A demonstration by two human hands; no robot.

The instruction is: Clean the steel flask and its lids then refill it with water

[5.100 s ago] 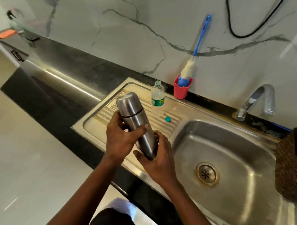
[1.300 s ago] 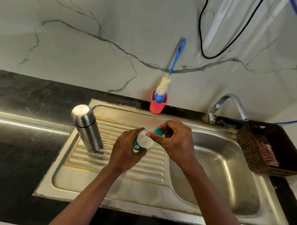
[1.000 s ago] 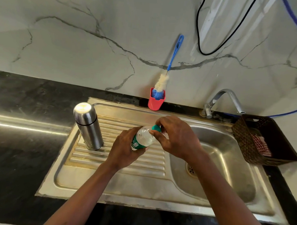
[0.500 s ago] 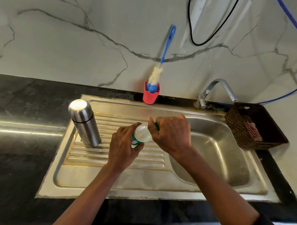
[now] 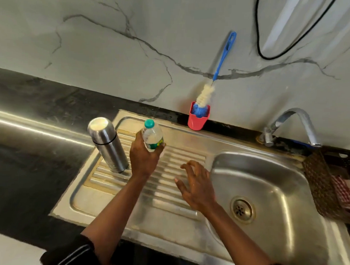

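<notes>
my left hand [image 5: 143, 161] is wrapped round the small clear plastic water bottle with the green cap and green label [image 5: 152, 138]. my fingers curl round its lower half and hold it nearly upright over the ribbed draining board of the steel sink [image 5: 167, 209]. the cap sits on the neck; whether it is screwed tight i cannot tell. my right hand [image 5: 198, 187] hovers over the ribs to the right of it, fingers spread and relaxed, holding nothing. the tall cylindrical steel flask [image 5: 108, 144] stands upright at the left end of the board, just left of my left hand, with its cup lid on.

i judge the step in hand is to put the bottle down out of the way, since the flask looks closed. to do it well i should set the bottle on a flat patch toward the back of the board, not across the ribs, where a light, narrow base may rock. my knuckles should stay off the flask as i lower, because it stands near and a nudge could tip it. i should let go only once the base sits flat. the blue-handled bottle brush [image 5: 206, 93] in its red cup [image 5: 197, 121] stands at the back edge, well apart, and need not be touched.
</notes>
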